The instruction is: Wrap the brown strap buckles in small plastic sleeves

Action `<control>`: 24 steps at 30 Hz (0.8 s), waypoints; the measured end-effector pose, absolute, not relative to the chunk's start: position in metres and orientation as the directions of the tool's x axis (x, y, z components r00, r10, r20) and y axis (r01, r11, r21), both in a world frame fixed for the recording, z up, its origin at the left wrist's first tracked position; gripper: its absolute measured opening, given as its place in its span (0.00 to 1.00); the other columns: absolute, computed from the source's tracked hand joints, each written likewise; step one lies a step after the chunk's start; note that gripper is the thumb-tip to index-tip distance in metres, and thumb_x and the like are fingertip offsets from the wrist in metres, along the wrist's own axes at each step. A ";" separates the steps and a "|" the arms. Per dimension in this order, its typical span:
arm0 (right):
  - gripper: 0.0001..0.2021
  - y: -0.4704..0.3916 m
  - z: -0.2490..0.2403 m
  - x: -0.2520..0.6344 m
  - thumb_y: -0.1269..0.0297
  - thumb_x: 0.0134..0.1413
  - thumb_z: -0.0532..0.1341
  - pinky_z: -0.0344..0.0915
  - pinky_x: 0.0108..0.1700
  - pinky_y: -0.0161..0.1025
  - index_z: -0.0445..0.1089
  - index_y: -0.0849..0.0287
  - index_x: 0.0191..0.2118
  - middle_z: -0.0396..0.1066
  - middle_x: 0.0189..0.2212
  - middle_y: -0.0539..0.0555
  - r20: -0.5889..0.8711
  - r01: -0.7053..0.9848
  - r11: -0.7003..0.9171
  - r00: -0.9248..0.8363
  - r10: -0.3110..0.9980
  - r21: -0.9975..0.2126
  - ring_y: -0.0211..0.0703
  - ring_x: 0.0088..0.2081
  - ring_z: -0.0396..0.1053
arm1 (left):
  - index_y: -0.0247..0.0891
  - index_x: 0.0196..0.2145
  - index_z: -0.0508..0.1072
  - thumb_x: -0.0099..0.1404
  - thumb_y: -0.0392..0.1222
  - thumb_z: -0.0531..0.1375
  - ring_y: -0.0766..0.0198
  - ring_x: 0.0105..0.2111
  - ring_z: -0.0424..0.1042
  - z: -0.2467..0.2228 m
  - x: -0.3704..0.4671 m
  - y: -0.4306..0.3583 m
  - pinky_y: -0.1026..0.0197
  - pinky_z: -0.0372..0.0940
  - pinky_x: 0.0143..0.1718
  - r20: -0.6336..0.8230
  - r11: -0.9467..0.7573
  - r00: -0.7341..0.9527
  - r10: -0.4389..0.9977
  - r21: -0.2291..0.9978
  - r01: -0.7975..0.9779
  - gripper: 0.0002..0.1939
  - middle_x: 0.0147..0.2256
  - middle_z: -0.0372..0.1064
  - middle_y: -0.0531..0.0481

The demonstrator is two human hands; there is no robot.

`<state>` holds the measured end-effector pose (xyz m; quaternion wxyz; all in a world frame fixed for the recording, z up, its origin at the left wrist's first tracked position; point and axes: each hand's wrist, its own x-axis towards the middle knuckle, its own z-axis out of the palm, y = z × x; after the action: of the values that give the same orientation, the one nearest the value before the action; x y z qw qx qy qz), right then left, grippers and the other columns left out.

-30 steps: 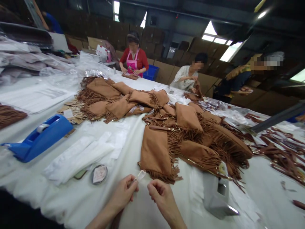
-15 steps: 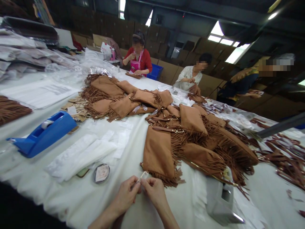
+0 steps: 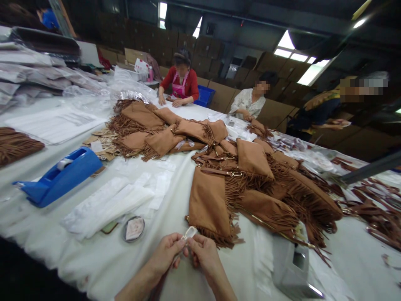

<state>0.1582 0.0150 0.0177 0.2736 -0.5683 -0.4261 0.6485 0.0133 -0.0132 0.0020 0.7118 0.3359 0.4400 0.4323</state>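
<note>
A small pale metal clasp shows between the fingertips of my left hand and my right hand, low in the middle of the view. Both hands pinch at its lower end, thumbs close together. Something brown, perhaps a strap, hangs beneath my left hand, mostly hidden by it. Just beyond the fingers lies a brown fringed bag, at the near edge of a heap of similar bags. Left of my hands is a round dish with a pale square piece in it.
A blue tape dispenser stands at left, beside white strips. A grey tape dispenser is at right front. Brown straps lie far right. Three people are across the white-covered table, one wearing red.
More of the clasp now shows above my fingertips, and both hands have shifted slightly. The person in red has lowered a raised hand to the table.
</note>
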 end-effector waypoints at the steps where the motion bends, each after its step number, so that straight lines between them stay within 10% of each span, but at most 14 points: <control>1: 0.22 0.015 0.019 0.158 0.44 0.40 0.65 0.47 0.15 0.30 0.66 0.61 0.21 0.61 0.12 0.44 -0.482 0.123 -0.466 -0.219 0.848 -0.876 0.28 0.12 0.51 | 0.34 0.31 0.67 0.56 0.60 0.59 0.76 0.12 0.56 0.004 0.012 -0.013 0.69 0.46 0.14 -0.340 0.410 0.250 0.907 0.851 -0.329 0.23 0.26 0.70 0.52; 15: 0.22 0.008 -0.002 0.152 0.44 0.36 0.65 0.41 0.14 0.32 0.60 0.58 0.16 0.52 0.09 0.42 -0.502 0.094 -0.495 -0.061 0.863 -0.864 0.29 0.11 0.46 | 0.38 0.41 0.70 0.62 0.52 0.55 0.66 0.18 0.66 0.005 0.016 -0.022 0.66 0.58 0.21 -0.235 0.233 -0.008 0.972 0.963 0.138 0.17 0.19 0.67 0.55; 24: 0.18 0.006 0.016 0.161 0.48 0.44 0.63 0.48 0.19 0.31 0.70 0.62 0.24 0.60 0.14 0.45 -0.371 0.151 -0.343 -0.245 0.896 -0.927 0.32 0.17 0.53 | 0.31 0.31 0.75 0.51 0.50 0.64 0.73 0.17 0.59 0.008 0.011 -0.011 0.69 0.52 0.18 -0.507 0.520 0.126 0.852 0.795 -0.312 0.18 0.23 0.68 0.52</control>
<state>0.1605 0.0062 0.0163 0.3007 -0.5360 -0.4881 0.6197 0.0107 -0.0110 0.0077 0.7031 0.2624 0.5153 0.4139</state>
